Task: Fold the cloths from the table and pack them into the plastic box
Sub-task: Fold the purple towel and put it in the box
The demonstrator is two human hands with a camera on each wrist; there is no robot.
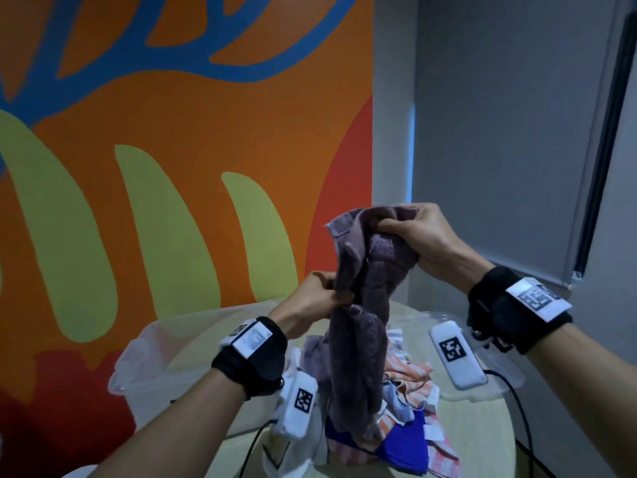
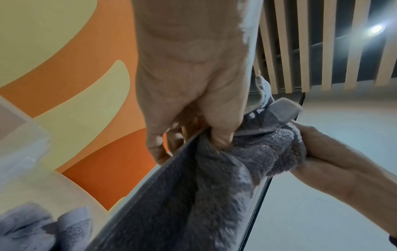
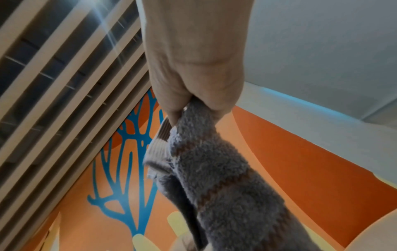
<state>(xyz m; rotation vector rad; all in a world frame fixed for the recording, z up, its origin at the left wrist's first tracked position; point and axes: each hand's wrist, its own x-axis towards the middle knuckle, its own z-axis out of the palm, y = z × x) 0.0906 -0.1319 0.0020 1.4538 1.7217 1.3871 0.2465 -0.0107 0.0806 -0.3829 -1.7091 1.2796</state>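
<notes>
A purple-grey towel [image 1: 362,305] hangs bunched in the air above the table, its lower end reaching the cloth pile [image 1: 403,419]. My right hand [image 1: 410,232] grips its top end, fingers curled round the fabric [image 3: 201,118]. Lower and to the left, my left hand [image 1: 324,294] pinches an edge of the same towel [image 2: 214,186] with curled fingers. The clear plastic box [image 1: 155,367] stands at the left of the table, behind my left forearm.
The pile holds striped orange, white and blue cloths on a pale round table [image 1: 482,436]. A clear lid [image 1: 510,381] lies at the right. Black cables run over the table's front. A painted wall stands close behind, with a grey wall and blind to the right.
</notes>
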